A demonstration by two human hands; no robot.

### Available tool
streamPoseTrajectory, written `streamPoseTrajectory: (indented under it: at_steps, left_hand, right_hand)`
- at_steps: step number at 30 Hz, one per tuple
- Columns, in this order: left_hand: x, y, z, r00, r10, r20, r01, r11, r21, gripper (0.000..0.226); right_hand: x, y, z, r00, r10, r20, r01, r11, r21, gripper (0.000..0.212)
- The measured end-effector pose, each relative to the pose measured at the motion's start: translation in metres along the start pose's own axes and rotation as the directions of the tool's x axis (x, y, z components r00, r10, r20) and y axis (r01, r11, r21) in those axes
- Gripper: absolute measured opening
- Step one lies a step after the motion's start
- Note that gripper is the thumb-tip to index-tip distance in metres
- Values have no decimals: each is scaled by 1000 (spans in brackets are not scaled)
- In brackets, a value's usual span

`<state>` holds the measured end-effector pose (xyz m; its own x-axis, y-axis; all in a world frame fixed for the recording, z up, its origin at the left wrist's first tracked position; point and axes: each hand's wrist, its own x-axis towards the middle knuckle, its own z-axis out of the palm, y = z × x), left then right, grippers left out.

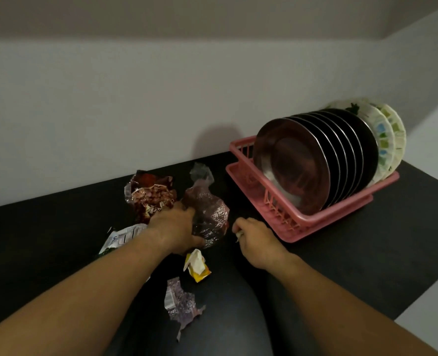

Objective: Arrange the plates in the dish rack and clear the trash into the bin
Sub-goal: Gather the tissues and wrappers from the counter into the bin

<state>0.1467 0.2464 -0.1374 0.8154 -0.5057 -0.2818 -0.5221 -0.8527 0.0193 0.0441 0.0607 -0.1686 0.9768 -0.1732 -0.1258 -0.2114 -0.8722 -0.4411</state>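
On the counter [367, 242], the left hand [174, 228] grips a crumpled wrapper [210, 214]; the right hand [257, 242] pinches a scrap [239, 235]. Both seem light and soft, best bunched whole.

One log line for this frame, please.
phase: clearing trash | left hand: grips clear plastic wrapper | right hand: pinches small scrap | plates: upright in pink rack | other wrappers: loose on black counter
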Motion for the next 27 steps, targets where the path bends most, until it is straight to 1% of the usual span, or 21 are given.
streamPoseTrajectory:
  at_steps: [3, 5, 7, 8, 10, 13, 16, 17, 18, 19, 20, 21, 24, 26, 27]
  left_hand:
    - [-1, 3, 13, 999, 40, 34, -43, 996, 82, 64]
    - [-3, 4, 18, 997, 70, 31, -74, 988, 139, 49]
    - [-4, 5, 20, 993, 110, -39, -101, 976, 191, 36]
    - [-5, 6, 21, 987, 135, -89, -114, 971, 209, 33]
    - [-5, 9, 18, 963, 178, -202, -136, 969, 204, 39]
    - [-4, 13, 8, 918, 220, -330, -183, 973, 138, 49]
    - [-4, 15, -9, 899, 228, -375, -241, 970, 11, 39]
    - [-5, 16, -15, 900, 207, -385, -244, 969, -48, 39]
    - [-7, 18, -20, 901, 173, -398, -231, 967, -103, 47]
    - [-9, 20, -25, 897, 135, -420, -212, 967, -142, 58]
    - [-12, 23, -30, 889, 96, -447, -187, 968, -165, 66]
    - [-14, 26, -35, 877, 62, -477, -168, 969, -181, 67]
    - [-20, 37, -47, 846, -4, -533, -178, 940, -290, 45]
    - [-24, 42, -51, 829, -37, -557, -211, 903, -374, 27]
    - [-26, 44, -53, 821, -48, -568, -232, 883, -409, 23]
  right_hand:
    - [-1, -2, -9, 999, -2, -42, 4, 999, 51, 27]
    - [-4, -5, -17, 997, 10, -73, -5, 998, 69, 28]
    - [-8, -7, -24, 992, 25, -126, -13, 996, 91, 24]
    - [-11, -8, -27, 986, 41, -160, -21, 992, 124, 26]
    - [-17, -9, -33, 976, 71, -207, -28, 979, 203, 33]
    - [-25, -14, -39, 974, 71, -214, -21, 973, 228, 39]
    - [-32, -19, -45, 977, 64, -204, -22, 979, 204, 33]
    - [-33, -19, -46, 979, 63, -193, -23, 978, 205, 27]
    - [-35, -19, -48, 983, 63, -172, -26, 978, 207, 22]
    - [-36, -19, -49, 987, 63, -150, -31, 978, 205, 23]
    - [-38, -18, -51, 989, 67, -130, -40, 978, 203, 30]
    - [-40, -18, -54, 991, 69, -117, -44, 978, 204, 34]
    - [-46, -19, -64, 989, 70, -130, -36, 969, 246, 32]
    - [-49, -21, -72, 986, 63, -151, -20, 963, 270, 21]
    - [-51, -23, -77, 985, 56, -162, -11, 965, 262, 17]
